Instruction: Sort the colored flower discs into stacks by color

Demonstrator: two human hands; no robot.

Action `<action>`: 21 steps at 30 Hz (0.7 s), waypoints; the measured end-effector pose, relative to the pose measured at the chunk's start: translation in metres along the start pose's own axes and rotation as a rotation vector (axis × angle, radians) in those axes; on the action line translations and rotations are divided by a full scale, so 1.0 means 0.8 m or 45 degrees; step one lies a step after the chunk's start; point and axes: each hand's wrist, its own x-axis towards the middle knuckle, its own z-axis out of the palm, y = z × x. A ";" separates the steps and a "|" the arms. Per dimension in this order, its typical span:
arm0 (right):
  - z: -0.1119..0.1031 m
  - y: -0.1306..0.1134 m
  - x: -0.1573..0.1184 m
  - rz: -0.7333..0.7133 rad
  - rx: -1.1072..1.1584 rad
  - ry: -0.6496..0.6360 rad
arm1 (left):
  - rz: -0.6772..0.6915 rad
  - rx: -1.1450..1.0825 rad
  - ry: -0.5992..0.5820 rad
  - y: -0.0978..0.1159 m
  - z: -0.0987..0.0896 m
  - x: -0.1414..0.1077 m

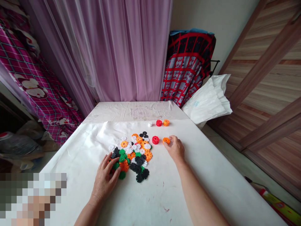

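Note:
A loose pile of flat notched discs in orange, white, green and black lies mid-table. My left hand rests at the pile's left edge, fingers spread over green and orange discs. To the right, my right hand has its thumb and fingers round the near orange stack. Beside that stack stands a red stack. Farther back are another red stack, another orange stack and a small white stack.
The white-covered table reaches back to a purple curtain. A white bag hangs at its right back corner, near a red patterned cloth. A blurred patch covers the lower left.

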 end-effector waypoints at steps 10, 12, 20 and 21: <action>-0.021 -0.070 -0.046 -0.262 0.242 0.014 | -0.159 0.149 0.012 0.001 -0.001 -0.004; -0.021 -0.114 -0.071 -0.466 0.364 -0.168 | -0.156 0.220 -0.059 0.003 0.001 -0.009; -0.012 -0.204 -0.104 -0.922 0.289 -0.698 | -0.073 0.291 -0.197 -0.011 0.005 -0.022; -0.010 -0.206 -0.102 -0.928 0.254 -0.726 | -0.055 0.291 -0.217 -0.013 0.004 -0.022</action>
